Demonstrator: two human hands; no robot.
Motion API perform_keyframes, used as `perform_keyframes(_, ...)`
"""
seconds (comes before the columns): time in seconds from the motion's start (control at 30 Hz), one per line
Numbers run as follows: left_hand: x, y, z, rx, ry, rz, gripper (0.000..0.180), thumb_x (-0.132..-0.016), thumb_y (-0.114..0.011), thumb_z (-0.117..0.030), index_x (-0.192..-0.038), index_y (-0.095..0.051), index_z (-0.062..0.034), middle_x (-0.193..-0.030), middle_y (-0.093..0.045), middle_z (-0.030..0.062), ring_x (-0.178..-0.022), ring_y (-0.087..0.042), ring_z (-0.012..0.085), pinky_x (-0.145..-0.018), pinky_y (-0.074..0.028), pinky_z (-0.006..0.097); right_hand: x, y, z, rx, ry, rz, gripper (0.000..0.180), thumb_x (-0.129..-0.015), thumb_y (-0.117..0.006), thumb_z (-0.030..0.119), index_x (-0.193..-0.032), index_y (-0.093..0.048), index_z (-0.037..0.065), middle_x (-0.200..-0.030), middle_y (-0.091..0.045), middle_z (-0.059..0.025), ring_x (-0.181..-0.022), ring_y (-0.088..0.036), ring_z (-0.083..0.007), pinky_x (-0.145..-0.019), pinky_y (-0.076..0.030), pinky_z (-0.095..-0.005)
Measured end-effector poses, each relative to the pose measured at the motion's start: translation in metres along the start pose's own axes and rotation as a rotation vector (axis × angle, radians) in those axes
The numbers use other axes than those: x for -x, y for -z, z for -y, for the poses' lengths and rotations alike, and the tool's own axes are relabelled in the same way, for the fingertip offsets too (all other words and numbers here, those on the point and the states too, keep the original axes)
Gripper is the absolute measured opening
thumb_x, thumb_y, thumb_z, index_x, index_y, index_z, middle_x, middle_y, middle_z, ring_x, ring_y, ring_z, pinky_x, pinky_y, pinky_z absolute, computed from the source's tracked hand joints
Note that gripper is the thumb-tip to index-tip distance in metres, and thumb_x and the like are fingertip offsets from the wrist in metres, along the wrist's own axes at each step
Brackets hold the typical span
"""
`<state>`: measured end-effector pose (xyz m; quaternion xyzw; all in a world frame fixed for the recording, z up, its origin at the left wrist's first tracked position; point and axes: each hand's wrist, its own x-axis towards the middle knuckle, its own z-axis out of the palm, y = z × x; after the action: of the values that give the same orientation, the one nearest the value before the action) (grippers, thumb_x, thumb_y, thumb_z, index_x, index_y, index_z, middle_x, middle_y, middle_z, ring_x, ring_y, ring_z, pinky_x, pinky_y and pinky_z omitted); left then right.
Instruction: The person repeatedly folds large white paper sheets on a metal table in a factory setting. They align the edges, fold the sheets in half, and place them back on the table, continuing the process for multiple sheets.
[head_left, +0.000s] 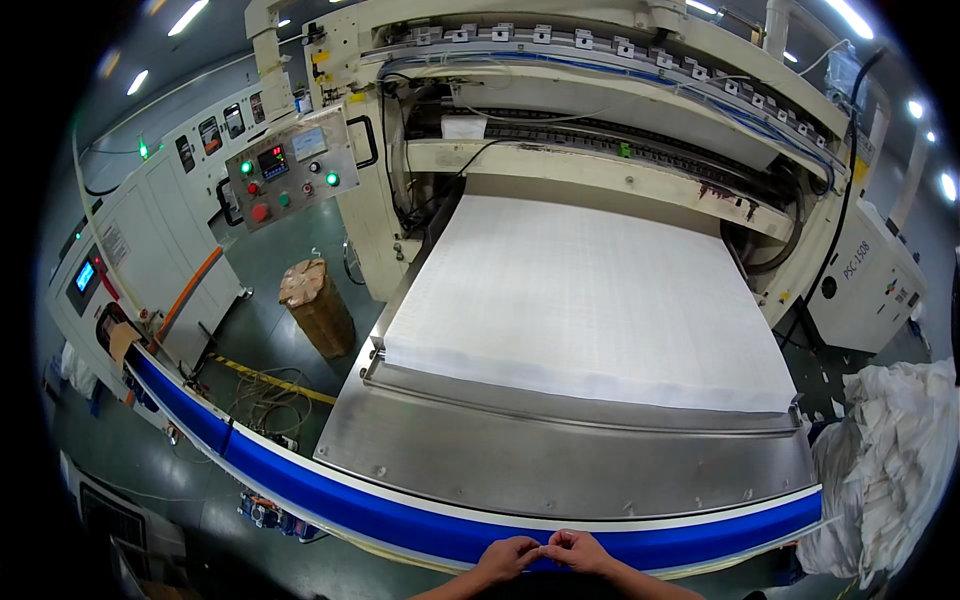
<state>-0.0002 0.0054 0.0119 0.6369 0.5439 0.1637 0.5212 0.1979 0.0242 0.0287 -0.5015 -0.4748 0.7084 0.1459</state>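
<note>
At the bottom middle, my left hand (508, 557) and my right hand (582, 551) meet at the fingertips above the blue conveyor belt (390, 517). Both hands are closed, fingers pinched together; whatever they pinch, if anything, is too small to make out. Beyond the belt lies a bare steel table plate (560, 463). Farther back, a wide stack of white sheet material (590, 300) rests flat, reaching under the frame of a large cream-coloured machine (600, 165). My hands are apart from the stack.
A control panel (292, 172) with lit buttons hangs at the left of the machine. Below it stands a brown wrapped bundle (317, 308), near coiled cable (270, 400) on the floor. Crumpled white material (890, 460) is heaped at the right. White cabinets (160, 250) line the left.
</note>
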Motion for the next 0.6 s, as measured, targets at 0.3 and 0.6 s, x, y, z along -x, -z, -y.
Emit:
perform_keyframes(0.3, -0.001, -0.004, 0.004, 0.004, -0.041, -0.028, 0.031, -0.090, -0.058, -0.034, -0.103, -0.065, -0.0067, -0.087, -0.067, 0.0137, -0.076, -0.065, 0.0255, -0.068, -0.050, 0.034, 0.000, 0.000, -0.005, -0.052, 0.050, -0.001, 0.029, -0.084, -0.070, 0.032, -0.092, -0.060, 0.005, -0.075, -0.058, 0.0009, -0.066, -0.051, -0.0063, -0.058, -0.040, -0.0202)
perform_keyframes(0.6, 0.001, -0.006, 0.009, 0.036, -0.049, -0.015, 0.033, -0.089, -0.058, -0.038, -0.100, -0.066, -0.0078, -0.090, -0.066, 0.0140, -0.081, -0.064, 0.0303, -0.070, -0.050, 0.036, -0.001, -0.004, -0.002, -0.063, -0.001, -0.021, 0.025, -0.084, -0.071, 0.026, -0.089, -0.058, 0.005, -0.073, -0.057, -0.0002, -0.064, -0.053, -0.0077, -0.058, -0.043, -0.0214)
